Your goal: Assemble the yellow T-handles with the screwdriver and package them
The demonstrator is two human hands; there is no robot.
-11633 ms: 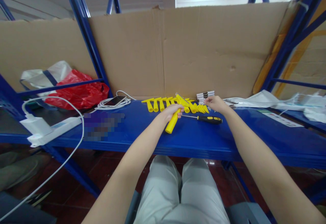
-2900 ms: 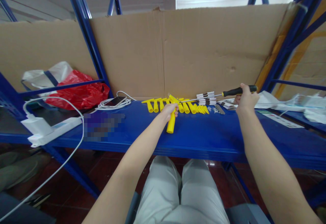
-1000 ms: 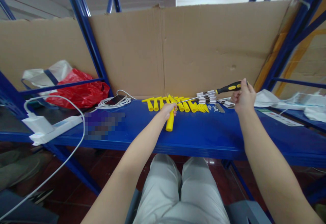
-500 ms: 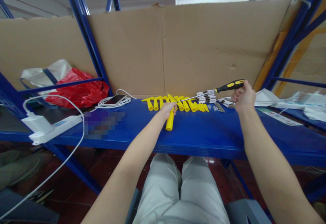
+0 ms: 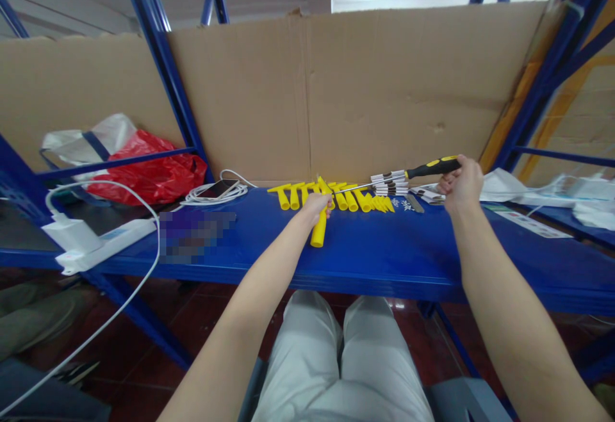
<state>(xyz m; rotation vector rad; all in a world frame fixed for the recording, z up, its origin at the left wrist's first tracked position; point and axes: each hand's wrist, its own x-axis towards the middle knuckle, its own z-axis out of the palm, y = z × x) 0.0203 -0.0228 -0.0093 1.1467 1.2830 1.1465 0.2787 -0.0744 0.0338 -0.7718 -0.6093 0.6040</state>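
My left hand [image 5: 319, 205] is closed round a yellow plastic tool [image 5: 318, 233], whose round handle end points toward me. In my right hand [image 5: 464, 184], the fingers grip the end of a black and yellow screwdriver [image 5: 432, 167]. Its long metal shaft slants down to the left and its tip reaches the yellow tool beside my left fingers; the exact contact is hidden. Behind lies a row of several yellow tools [image 5: 352, 201]. White packets with dark bands [image 5: 390, 182] are stacked right of the row, near small metal pieces [image 5: 413, 203].
A white power strip [image 5: 108, 244] with a looping cable sits at the left of the blue table [image 5: 384, 249]. Behind it are a red bag [image 5: 148, 166], a phone [image 5: 218, 188] and a coiled white cable. Cardboard [image 5: 360, 89] stands along the back. Printed paper [image 5: 528, 220] lies right.
The screwdriver handle and my right hand have tilted or dropped very slightly. My left hand keeps its hold on the yellow tool, which has barely shifted.
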